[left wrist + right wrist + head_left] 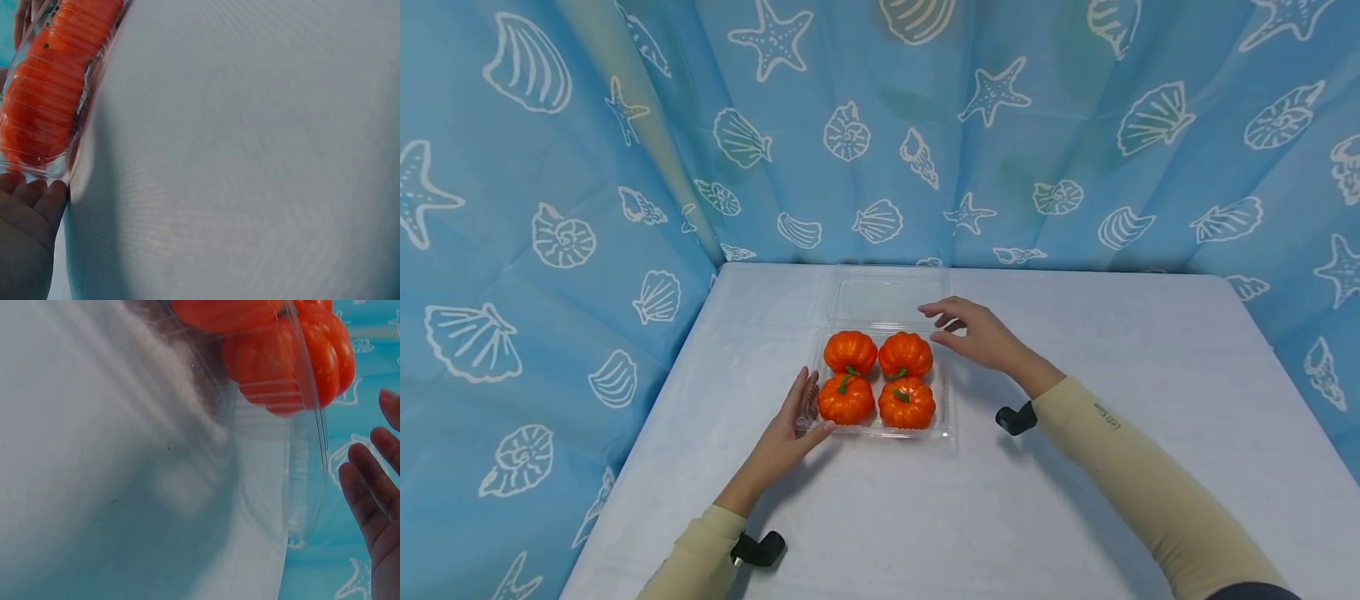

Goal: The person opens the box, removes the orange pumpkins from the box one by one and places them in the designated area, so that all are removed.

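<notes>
Several small orange pumpkins (906,402) with green stems sit in two rows inside a clear plastic clamshell box (946,421). Its transparent lid (883,296) lies folded back behind it. At the box's left wall, my left hand (784,446) rests with fingers extended along the side and the thumb at the front left corner. My right hand (973,333) hovers by the back right corner, near the hinge, its fingers loosely bent and holding nothing. In the right wrist view, a gap shows between that hand (381,500) and the box's rim.
A white-covered table (1075,517) carries the box near its back half. Behind and to the left hangs a blue curtain (850,192) printed with white shells and starfish. Each wrist bears a small black camera (1017,418).
</notes>
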The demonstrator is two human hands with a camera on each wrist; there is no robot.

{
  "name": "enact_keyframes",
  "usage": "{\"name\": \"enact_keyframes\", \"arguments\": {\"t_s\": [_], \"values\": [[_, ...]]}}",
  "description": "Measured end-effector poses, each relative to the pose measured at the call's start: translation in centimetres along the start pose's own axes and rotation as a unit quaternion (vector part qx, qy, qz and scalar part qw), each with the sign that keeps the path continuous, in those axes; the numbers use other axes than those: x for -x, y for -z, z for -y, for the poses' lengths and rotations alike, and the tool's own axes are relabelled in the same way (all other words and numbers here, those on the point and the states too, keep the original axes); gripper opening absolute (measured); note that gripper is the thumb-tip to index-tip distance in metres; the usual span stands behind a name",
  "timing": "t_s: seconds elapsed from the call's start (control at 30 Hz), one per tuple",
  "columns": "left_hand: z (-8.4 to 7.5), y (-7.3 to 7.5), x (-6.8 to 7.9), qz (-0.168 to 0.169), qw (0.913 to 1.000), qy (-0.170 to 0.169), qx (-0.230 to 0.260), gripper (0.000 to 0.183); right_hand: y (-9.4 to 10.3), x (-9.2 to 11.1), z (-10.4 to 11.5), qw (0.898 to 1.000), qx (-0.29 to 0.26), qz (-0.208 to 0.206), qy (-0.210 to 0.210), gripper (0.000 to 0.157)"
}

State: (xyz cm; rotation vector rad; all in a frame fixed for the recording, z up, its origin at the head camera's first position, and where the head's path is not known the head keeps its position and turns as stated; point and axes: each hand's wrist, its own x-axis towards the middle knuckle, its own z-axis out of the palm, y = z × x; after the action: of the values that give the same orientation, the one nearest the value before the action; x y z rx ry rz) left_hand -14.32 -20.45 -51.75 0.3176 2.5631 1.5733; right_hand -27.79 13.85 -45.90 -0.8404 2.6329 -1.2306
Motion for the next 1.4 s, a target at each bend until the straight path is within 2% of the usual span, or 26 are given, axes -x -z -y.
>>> {"name": "enact_keyframes", "arguments": {"t_s": [0.37, 0.6, 0.87, 1.4], "values": [[0.2, 0.0, 0.0, 0.000, 0.9998, -0.015, 0.012, 0.097, -1.4, 0.0, 1.6, 0.995, 0.029, 0.089, 0.015, 0.054], [0.3, 0.0, -0.2, 0.004, 0.9996, -0.022, 0.019, 0.096, -2.2, -0.3, 1.3, 0.989, 0.067, 0.125, 0.030, 0.059], [0.1, -0.1, -0.2, 0.002, 0.9997, -0.020, 0.015, 0.097, -2.3, -0.4, 1.5, 0.987, 0.088, 0.123, 0.048, 0.060], [0.2, -0.2, -0.3, -0.002, 0.9998, -0.009, 0.018, 0.097, -1.9, -0.2, 1.3, 0.992, 0.059, 0.098, 0.054, 0.057]]}}
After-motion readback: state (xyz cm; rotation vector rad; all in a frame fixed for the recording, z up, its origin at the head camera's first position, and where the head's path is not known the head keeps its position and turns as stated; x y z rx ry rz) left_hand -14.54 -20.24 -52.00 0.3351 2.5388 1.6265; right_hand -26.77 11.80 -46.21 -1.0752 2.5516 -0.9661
